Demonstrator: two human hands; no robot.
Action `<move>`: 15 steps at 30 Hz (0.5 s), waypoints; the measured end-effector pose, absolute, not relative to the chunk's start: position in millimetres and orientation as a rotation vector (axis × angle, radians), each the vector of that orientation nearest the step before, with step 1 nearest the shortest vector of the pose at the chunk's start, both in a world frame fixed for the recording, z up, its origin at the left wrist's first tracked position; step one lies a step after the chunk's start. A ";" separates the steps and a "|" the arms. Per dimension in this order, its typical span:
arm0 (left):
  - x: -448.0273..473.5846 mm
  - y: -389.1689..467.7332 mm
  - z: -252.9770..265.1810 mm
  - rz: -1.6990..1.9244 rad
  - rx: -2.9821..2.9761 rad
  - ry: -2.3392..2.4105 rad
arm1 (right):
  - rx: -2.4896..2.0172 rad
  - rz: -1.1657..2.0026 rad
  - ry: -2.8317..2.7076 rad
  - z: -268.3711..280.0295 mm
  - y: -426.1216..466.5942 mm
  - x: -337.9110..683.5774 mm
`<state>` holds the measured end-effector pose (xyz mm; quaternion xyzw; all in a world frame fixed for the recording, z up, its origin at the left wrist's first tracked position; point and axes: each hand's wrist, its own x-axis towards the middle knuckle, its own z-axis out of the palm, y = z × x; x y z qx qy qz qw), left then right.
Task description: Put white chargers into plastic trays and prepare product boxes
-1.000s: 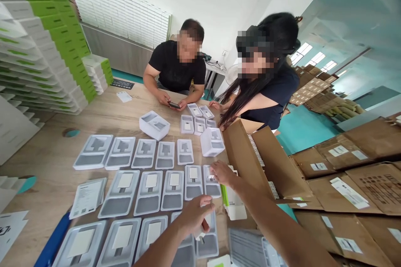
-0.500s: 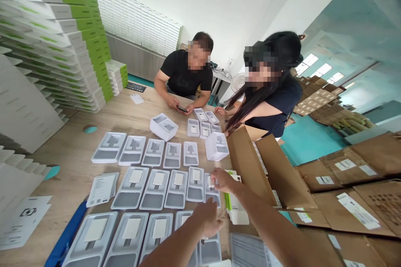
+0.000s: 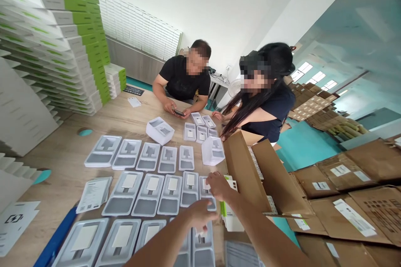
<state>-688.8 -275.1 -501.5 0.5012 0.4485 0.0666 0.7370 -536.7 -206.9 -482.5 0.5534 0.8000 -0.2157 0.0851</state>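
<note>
Near edge: your L hand [image 3: 199, 215] hangs over the R-end tray [image 3: 203, 256] of the near row, w/ a white plug piece [image 3: 198, 232] just below; fingers partly hidden, so can't tell whether they grip it or stand wide. Other near-row trays [image 3: 70, 238] run off to the L, w/ white adapters seated in the upper wells; beside them, a blue strip [image 3: 58, 235].

Mid row: your R hand [image 3: 218, 185] is at the R-end tray [image 3: 211, 203], fingers bent, narrow, at a white adapter [image 3: 206, 184] in the upper well; touch or firm hold can't be told. The 4 mid-row trays [image 3: 119, 205] to its L each bear an adapter up top, lower compartment bare. L of these, a pile of leaflets [image 3: 92, 194]; R of your R hand, a green-and-white box [image 3: 232, 217], then an open brown carton [image 3: 244, 171].

Far row: 5 trays [image 3: 102, 158], upper wells unfilled. Beyond, on the same wood counter [image 3: 131, 121], 2 tray stacks [image 3: 159, 129] & a small tray group w/ white pieces.

Back: seated co-worker w/ phone [image 3: 179, 113] in hands; 2nd co-worker leaning in, R.
</note>
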 end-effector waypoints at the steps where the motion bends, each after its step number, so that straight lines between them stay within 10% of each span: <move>1: -702.4 -275.7 -497.5 0.235 1.024 0.951 | 1.681 -0.707 2.376 -471.9 -212.9 -538.1; 10: -775.5 -298.9 -454.1 0.705 0.487 0.778 | 1.369 -1.737 2.331 -393.0 -295.0 -626.7; 15: -786.6 -297.1 -451.4 0.853 0.339 0.815 | 1.361 -1.477 2.453 -397.7 -272.7 -642.6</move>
